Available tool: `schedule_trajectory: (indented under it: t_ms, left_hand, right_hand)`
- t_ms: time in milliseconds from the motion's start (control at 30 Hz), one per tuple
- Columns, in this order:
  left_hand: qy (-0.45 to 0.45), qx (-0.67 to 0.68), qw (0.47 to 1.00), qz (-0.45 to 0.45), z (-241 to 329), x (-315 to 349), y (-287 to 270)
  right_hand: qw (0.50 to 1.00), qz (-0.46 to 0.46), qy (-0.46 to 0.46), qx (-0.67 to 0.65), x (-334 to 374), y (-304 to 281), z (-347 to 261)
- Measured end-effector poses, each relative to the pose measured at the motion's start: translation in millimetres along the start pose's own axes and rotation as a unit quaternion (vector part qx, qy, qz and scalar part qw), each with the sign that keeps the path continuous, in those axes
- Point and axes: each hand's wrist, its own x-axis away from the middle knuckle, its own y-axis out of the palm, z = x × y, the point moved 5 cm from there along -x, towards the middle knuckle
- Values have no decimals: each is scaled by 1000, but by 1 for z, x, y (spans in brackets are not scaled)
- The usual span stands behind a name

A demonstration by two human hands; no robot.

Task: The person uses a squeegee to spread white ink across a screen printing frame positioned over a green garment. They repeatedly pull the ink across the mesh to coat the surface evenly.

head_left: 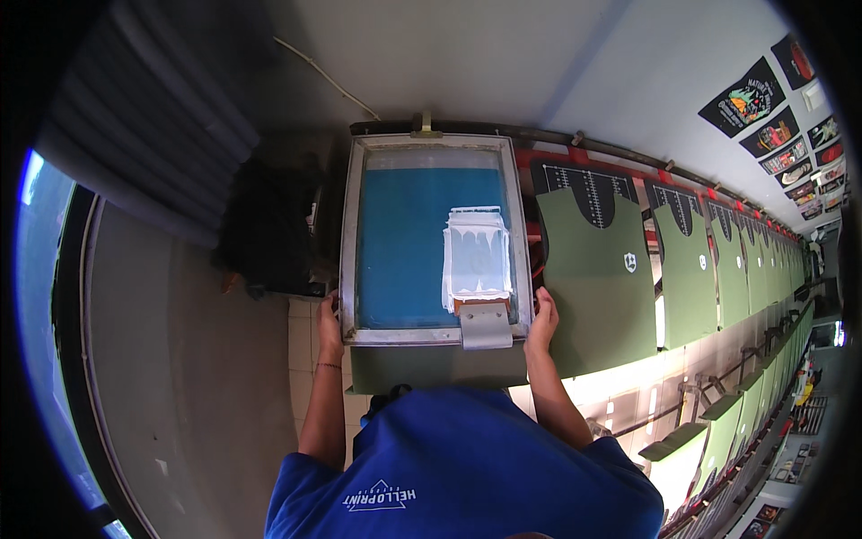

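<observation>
A screen printing frame [404, 337] with a pale metal rim lies in front of me, over a green shirt piece [431, 364] whose near edge sticks out below it. Its mesh [404, 242] is blue, with a patch of white ink [451, 269] smeared around a rectangle on the right. A squeegee [486, 328] with a grey handle rests at the patch's near end, across the front rim. My left hand [329, 325] grips the frame's left side near the front corner. At the opposite side my right hand [542, 321] holds the right rim, its fingertips partly hidden.
Green shirt pieces [597, 260] on dark boards run in a long row to the right, each with a small white print. A rail [620, 153] passes behind them. Black cloth [269, 225] is heaped at left, near a grey curtain [153, 117].
</observation>
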Motion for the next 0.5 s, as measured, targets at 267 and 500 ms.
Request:
schedule_trajectory:
  t_ms: [267,500]
  left_hand:
    - [52,-23,998,7,-21,-16,-4]
    - [225,-155,953,133,-5,-8,-8]
  right_hand:
    - [999,-22,-12,32,-13,-6,30]
    - [996,-49,48,59,-12,3,33]
